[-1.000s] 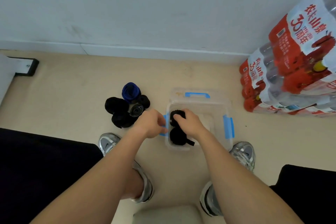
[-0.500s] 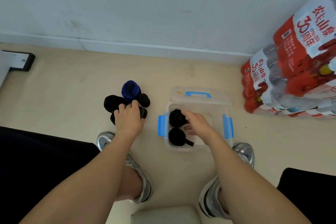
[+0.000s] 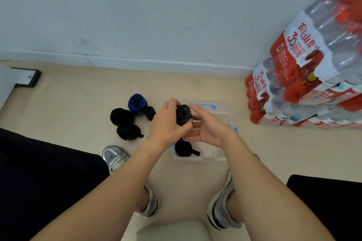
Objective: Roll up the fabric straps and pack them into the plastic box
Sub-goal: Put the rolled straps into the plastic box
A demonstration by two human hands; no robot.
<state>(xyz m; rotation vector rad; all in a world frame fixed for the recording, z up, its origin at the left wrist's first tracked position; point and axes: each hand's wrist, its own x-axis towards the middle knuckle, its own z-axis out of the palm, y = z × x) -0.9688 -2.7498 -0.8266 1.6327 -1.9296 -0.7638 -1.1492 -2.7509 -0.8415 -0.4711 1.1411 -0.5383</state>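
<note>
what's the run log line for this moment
left hand grips black rolled strap over plastic box | right hand open beside it | in box: one black roll visible | floor: blue roll, black rolls

The beige floor (image 3: 78, 103) runs up to a white skirting at the far wall; a clear plastic box (image 3: 195, 159) with blue latches sits on it near the middle, its lid (image 3: 223, 109) just beyond the far side; left of the box lie four rolled straps close together: a blue roll (image 3: 137, 102) farthest, a small black roll (image 3: 150, 112) touching it, two larger black rolls (image 3: 121, 116) nearer; wrapped packs of water bottles (image 3: 293, 94) stand stacked at the right; a black-edged white base (image 3: 25, 77) rests far left; two silver shoes (image 3: 114, 156) stand nearest.
</note>
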